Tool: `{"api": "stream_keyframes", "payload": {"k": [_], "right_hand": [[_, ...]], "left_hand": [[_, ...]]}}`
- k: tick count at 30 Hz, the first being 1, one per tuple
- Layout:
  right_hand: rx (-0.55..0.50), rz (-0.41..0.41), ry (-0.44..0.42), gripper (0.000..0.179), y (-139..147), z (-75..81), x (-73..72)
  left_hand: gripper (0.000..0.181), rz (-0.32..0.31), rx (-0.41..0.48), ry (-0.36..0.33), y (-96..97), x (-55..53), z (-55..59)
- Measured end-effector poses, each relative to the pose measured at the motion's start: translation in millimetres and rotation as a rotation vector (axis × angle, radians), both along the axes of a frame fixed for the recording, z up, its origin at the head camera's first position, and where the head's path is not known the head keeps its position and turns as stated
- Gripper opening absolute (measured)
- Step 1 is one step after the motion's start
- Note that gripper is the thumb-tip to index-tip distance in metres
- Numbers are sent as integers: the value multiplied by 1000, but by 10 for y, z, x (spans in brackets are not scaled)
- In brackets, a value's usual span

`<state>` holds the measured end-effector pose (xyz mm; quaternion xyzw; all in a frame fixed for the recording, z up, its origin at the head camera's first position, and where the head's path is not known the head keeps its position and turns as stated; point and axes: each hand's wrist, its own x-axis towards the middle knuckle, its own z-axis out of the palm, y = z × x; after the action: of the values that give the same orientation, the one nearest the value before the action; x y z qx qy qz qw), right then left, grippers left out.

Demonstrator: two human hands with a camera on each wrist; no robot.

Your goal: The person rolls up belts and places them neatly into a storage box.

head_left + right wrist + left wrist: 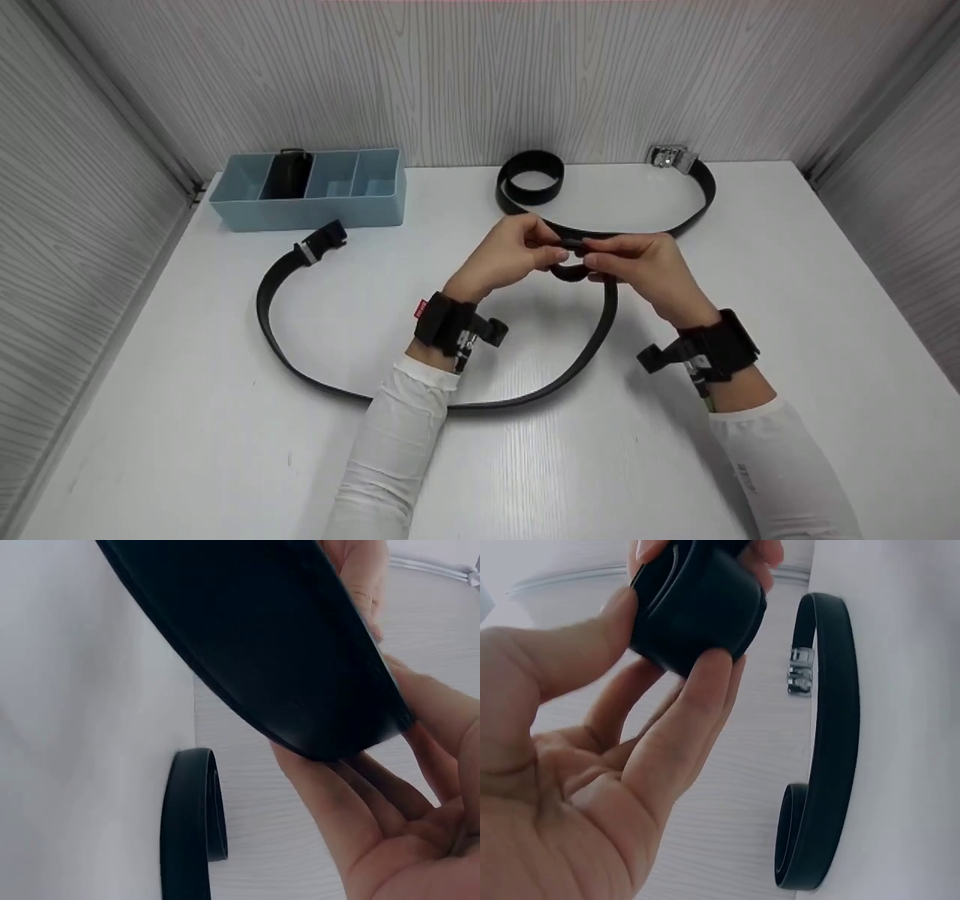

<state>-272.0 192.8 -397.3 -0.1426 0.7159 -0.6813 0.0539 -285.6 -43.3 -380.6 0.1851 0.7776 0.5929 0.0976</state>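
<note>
Both hands hold the curled end of a black belt (pixel 609 307) above the table. My left hand (pixel 506 251) pinches the small loop from the left, with the thumb and fingers on the black strap (pixel 705 615) in the left wrist view. From the right, my right hand (pixel 649 266) pinches the same rolled part; its fingers press the strap (pixel 262 637) in the right wrist view. The rest of this belt curves over the table to its buckle end (pixel 324 240) at the left. Fingers partly hide the loop's inside.
Behind the hands lies a second black belt (pixel 622 232), coiled at one end, with a silver buckle (pixel 666 156) at the other. A blue divided box (pixel 315 214) stands at the back left, holding a rolled black belt (pixel 291 176). Patterned walls enclose the table.
</note>
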Motion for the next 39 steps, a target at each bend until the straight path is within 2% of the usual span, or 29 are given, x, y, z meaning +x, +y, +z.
{"api": "stream_keyframes", "payload": {"k": [4, 7, 11, 16, 23, 26, 28, 35, 39], "right_hand": [[-140, -43, -11, 39, -60, -57, -19], [-230, -76, -19, 43, -107, -90, -1], [-239, -116, -18, 39, -152, -129, 24], [-154, -103, -5, 34, -133, -124, 7], [-15, 27, -8, 29, 12, 2, -3], [27, 62, -7, 30, 33, 31, 7], [17, 55, 7, 31, 20, 33, 9], [-142, -87, 22, 38, -64, -28, 6], [-203, -111, 16, 42, -95, -60, 9]], "left_hand": [[17, 81, 102, -10, 38, 23, 34], [18, 131, 145, -6, 67, 31, 43], [17, 150, 143, -19, 93, 35, 25], [16, 101, 56, -43, 56, 34, 29], [21, -76, -68, -17, -20, 16, 42], [20, -103, -86, -9, -11, 14, 28], [18, -79, -67, -14, 6, 10, 21], [19, 65, 105, -19, 62, 18, 52], [20, 110, 149, -35, 61, 8, 63]]}}
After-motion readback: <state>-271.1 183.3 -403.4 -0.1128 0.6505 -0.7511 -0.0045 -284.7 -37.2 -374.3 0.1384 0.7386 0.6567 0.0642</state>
